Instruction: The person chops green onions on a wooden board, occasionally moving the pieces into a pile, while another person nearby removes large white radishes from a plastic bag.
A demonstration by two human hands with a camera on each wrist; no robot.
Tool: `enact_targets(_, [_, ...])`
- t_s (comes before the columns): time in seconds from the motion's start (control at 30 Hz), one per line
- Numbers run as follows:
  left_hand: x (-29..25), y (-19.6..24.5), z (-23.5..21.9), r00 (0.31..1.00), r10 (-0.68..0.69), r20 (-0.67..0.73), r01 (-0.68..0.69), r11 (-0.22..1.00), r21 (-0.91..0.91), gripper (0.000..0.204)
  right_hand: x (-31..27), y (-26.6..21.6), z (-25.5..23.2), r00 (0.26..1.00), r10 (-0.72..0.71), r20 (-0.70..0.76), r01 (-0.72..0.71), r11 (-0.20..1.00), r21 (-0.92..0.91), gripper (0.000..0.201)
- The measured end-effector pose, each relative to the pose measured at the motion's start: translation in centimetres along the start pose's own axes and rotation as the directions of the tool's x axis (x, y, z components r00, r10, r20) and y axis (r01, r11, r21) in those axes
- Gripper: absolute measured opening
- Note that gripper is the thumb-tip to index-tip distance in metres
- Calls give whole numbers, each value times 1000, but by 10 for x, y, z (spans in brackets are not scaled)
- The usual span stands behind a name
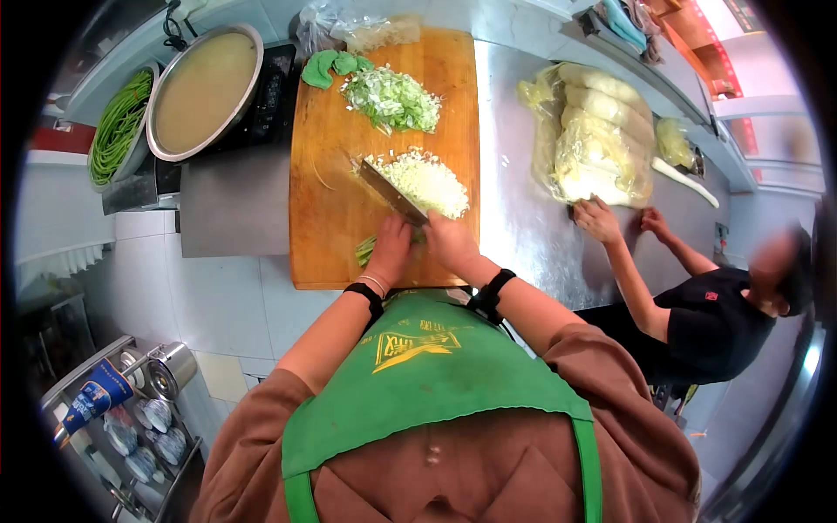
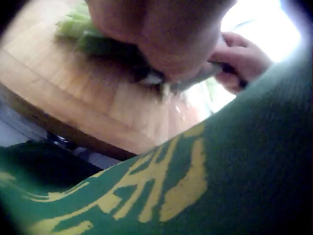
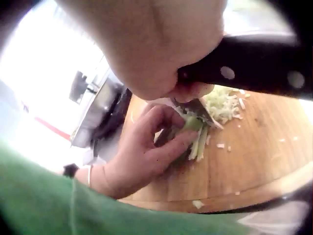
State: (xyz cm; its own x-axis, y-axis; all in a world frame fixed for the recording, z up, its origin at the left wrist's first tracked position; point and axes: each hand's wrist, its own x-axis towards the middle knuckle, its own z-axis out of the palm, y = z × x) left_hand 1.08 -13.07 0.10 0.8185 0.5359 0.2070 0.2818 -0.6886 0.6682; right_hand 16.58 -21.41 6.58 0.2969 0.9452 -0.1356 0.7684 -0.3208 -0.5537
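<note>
My right hand grips the black handle of a wide cleaver, its blade angled up and left over the cutting board. Beside it, my left hand holds a bundle of green stalks on the board, fingers bent over them; in the right wrist view its thumb and fingers pinch the stalks close to the blade. Pale chopped pieces lie heaped beyond the cleaver. Behind them sits a greener chopped pile.
Green leaves lie at the board's back left. A large pot of cloudy liquid and a basin of long green beans stand left. On the right, another person touches a bag of pale vegetables on the metal counter.
</note>
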Motion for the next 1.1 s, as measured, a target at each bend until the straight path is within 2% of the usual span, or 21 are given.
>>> enact_targets(0.07, [-1,8,-2,1000,23,5,-24,1000,10,39,1,6,-8,999,13,30,-14,999,44,18])
enact_targets(0.2, [-4,14,-11,1000,-16,2,16,1000,21,39,-9,1,-23,999,19,46,-20,1000,4,18])
enact_targets(0.27, [-5,11,-3,1000,-24,16,24,999,35,38,-15,0,-27,983,74,168,-55,992,-114,17])
enact_targets(0.3, [-5,10,-1,1000,-8,13,8,1000,25,38,-18,3,-21,983,75,168,-56,992,-116,17])
enact_targets(0.37, [-5,8,-3,1000,1,11,-1,1000,20,37,-23,8,2,998,-31,52,34,997,-65,17])
enact_targets(0.43, [-5,10,-3,997,-32,68,29,999,45,37,-10,1,6,998,-18,55,22,997,-72,16])
enact_targets(0.57, [-1,8,-1,999,-19,33,17,998,59,37,4,-2,-9,999,-21,42,23,999,-48,16])
enact_targets(0.63, [-6,10,2,1000,9,-27,-7,998,70,37,-10,-6,-17,997,-9,78,13,999,-43,15])
enact_targets(0.7, [-8,8,7,1000,-22,-14,23,999,45,36,-17,-4,-15,993,5,117,0,999,-46,15])
enact_targets(0.77, [-8,5,11,999,-46,-1,46,999,29,36,-14,4,7,998,-47,34,49,996,-70,13])
enact_targets(0.9, [-13,5,9,1000,-23,-3,23,999,45,36,0,-2,-5,998,-68,14,69,996,-63,11])
enact_targets(0.97, [-8,5,8,999,-29,-32,30,999,37,35,-6,-2,-13,996,3,89,2,999,-49,15])
enact_targets(1.1, [-10,11,5,998,-63,-5,63,998,20,35,-16,-5,-3,996,-6,85,14,995,-98,12])
